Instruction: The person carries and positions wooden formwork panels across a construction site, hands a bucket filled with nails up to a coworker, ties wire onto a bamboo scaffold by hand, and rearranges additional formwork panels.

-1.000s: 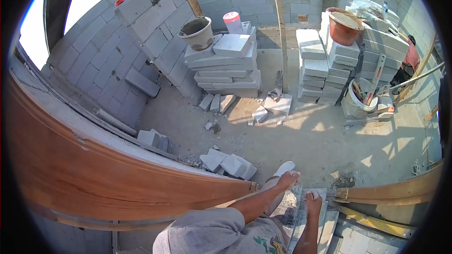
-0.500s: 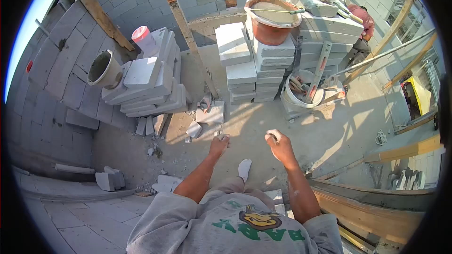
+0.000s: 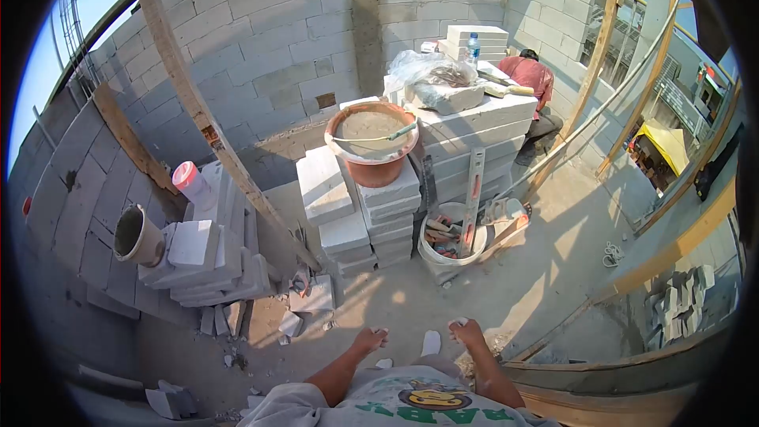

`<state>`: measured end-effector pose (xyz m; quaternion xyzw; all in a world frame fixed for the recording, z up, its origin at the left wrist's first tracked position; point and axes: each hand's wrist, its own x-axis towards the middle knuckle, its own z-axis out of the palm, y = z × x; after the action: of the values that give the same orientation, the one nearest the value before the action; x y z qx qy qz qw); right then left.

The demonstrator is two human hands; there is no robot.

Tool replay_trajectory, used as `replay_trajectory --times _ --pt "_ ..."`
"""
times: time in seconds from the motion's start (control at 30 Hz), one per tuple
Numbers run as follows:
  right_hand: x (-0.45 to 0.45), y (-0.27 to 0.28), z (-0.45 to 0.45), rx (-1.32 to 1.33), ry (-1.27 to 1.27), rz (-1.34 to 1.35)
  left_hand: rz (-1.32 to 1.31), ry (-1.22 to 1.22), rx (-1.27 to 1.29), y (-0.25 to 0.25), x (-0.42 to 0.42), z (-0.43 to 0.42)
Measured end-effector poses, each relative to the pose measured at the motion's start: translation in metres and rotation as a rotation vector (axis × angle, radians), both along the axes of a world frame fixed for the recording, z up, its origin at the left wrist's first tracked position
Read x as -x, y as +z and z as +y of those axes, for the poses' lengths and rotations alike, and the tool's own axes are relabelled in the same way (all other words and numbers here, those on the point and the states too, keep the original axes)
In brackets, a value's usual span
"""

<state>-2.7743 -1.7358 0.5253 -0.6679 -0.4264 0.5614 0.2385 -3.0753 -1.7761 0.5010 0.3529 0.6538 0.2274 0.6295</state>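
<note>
My left hand (image 3: 370,340) is in front of my body at the lower middle, its fingers curled in; whatever it may hold is too small to make out. To its right, my right hand (image 3: 465,332) is also curled, with a small pale spot at its fingertips that I cannot identify. Both are over the concrete floor (image 3: 395,308), apart from each other and from the blocks. Ahead of them a reddish bucket of grey mix (image 3: 378,166) sits on stacked white blocks (image 3: 344,233). Beside that stack is a white bucket of tools (image 3: 451,257) with a level (image 3: 472,198).
Another person (image 3: 531,83) crouches behind the block pile. At the left, a mortar bucket (image 3: 138,237) and a pink-lidded tub (image 3: 192,182) rest on blocks. A slanting timber post (image 3: 209,130) stands ahead. A saw lies on a block (image 3: 315,296). A wooden beam (image 3: 672,249) edges the right.
The view has swung right and upward, bringing the block stacks and crouching person closer to the middle. My hands have moved apart from my legs and the boards and now hang over the floor.
</note>
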Motion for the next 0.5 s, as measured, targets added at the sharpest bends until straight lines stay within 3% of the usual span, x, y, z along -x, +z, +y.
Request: replay_trajectory --times 0.17,0.27,0.33,0.5 --pt "-0.054 -0.002 0.063 -0.099 0.042 -0.059 -0.022 0.035 -0.124 0.014 -0.031 0.071" --pt "-0.083 0.008 0.092 -0.164 0.018 -0.089 0.151 -0.049 -0.174 0.039 -0.058 0.114" --pt "-0.095 0.015 0.106 -0.147 0.014 -0.1 0.075 0.027 -0.231 0.047 -0.08 0.13" --pt "-0.109 0.013 0.121 -0.17 0.041 -0.142 0.059 -0.045 -0.196 0.02 -0.114 0.137"
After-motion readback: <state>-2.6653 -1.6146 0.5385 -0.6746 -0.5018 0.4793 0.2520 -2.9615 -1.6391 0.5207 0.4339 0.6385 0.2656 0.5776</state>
